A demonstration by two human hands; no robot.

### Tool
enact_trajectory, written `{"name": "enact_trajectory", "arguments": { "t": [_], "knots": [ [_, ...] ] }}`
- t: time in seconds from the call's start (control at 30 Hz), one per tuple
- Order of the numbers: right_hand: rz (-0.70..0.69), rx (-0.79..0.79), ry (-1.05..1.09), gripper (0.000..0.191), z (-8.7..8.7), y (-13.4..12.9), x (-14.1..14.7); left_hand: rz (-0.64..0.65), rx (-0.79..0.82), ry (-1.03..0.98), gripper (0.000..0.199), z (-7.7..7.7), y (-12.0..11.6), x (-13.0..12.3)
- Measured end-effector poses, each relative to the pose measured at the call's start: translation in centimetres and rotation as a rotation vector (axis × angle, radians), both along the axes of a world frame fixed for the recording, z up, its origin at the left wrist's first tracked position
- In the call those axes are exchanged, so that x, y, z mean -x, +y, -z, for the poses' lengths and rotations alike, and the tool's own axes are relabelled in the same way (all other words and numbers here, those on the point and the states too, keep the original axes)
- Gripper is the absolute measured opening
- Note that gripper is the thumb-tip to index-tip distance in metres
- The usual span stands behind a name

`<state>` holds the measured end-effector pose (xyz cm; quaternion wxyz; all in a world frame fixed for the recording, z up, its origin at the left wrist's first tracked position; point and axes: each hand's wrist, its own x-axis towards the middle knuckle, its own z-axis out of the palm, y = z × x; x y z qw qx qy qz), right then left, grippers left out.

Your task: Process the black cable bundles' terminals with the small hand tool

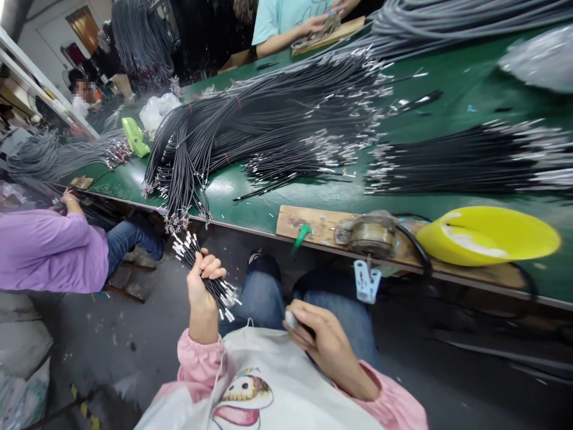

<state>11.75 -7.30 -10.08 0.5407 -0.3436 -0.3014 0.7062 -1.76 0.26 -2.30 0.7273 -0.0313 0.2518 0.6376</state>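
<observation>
Beyond the grip runs a glossy green tabletop (248,209); below, a grey floor (129,337). The left hand (205,276) clutches one bundle of short, white-tipped black cables (219,292); the curled right hand's (323,339) hold I cannot tell. Rightward lies one yellow plastic container (492,236).

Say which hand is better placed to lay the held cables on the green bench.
Left, probably: the left hand grips the short black cables and appears nearer the green bench. The right hand is apart from those cables; a greyish item, unclear what, shows at it.
</observation>
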Motion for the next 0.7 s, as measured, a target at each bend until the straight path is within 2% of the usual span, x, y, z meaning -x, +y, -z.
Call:
{"name": "enact_trajectory", "arguments": {
  "t": [0.07, 0.17, 0.3, 0.37, 0.43, 0.53, 0.63, 0.7],
  "knots": [
    [-0.029, 0.034, -0.004, 0.048, -0.3, 0.3, 0.1, 0.115, -0.015, 0.026, 0.032, -0.5, -0.1, -0.1],
    [-0.082, -0.02, -0.136, 0.05, -1.5, 1.0, 0.9, 0.258, -0.013, 0.063, 0.032, -0.7, -0.5, -0.9],
    [-0.043, -0.272, -0.399, 0.05, -3.0, 1.8, 1.6, 0.289, 0.0, 0.117, 0.034, -0.6, -0.7, -1.6],
    [-0.005, -0.425, -0.545, 0.045, -3.5, 1.9, 1.6, 0.277, 0.012, 0.108, 0.036, -0.5, -0.7, -1.6],
    [-0.016, -0.508, -0.637, 0.038, -3.6, 1.9, 1.4, 0.261, 0.025, 0.085, 0.036, -0.5, -0.6, -1.6],
    [-0.074, -0.508, -0.628, 0.038, -3.4, 2.0, 1.3, 0.261, 0.027, 0.053, 0.034, -0.1, -0.6, -1.7],
    [-0.116, -0.434, -0.488, 0.044, -3.0, 2.1, 1.4, 0.304, 0.011, 0.01, 0.032, 0.6, -0.8, -1.9],
    [-0.092, -0.362, -0.386, 0.047, -2.8, 1.9, 1.4, 0.334, -0.015, -0.004, 0.029, 1.1, -0.6, -1.9]
  ]
}}
